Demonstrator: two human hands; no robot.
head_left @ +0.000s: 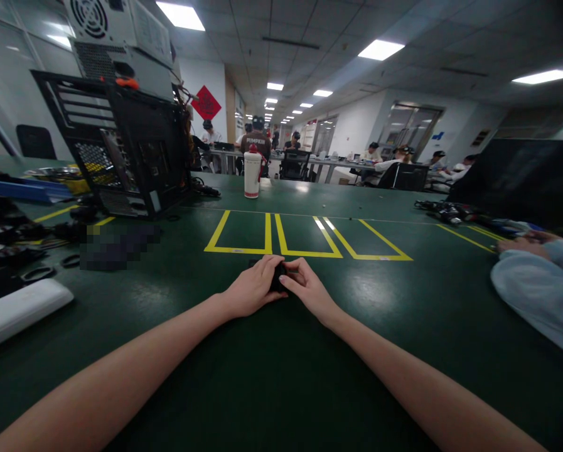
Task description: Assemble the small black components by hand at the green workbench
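Both my hands meet at the middle of the green table (281,376), just in front of the yellow tape outlines (238,250). My left hand (255,285) curls over a small black object (277,276), palm down, its fingers wrapped round the far side. My right hand (307,285) pinches the same object from the right with thumb and forefinger. Most of the object is covered by my fingers, so its kind cannot be made out. A little of its black body also shows beyond my left fingers.
A black computer case (140,150) with power supplies (121,37) on top stands at the left. Near it lie black cables and a white long box (24,307). A white cup (252,172) stands farther back. At right, a co-worker's blue sleeve (535,295) rests on the table.
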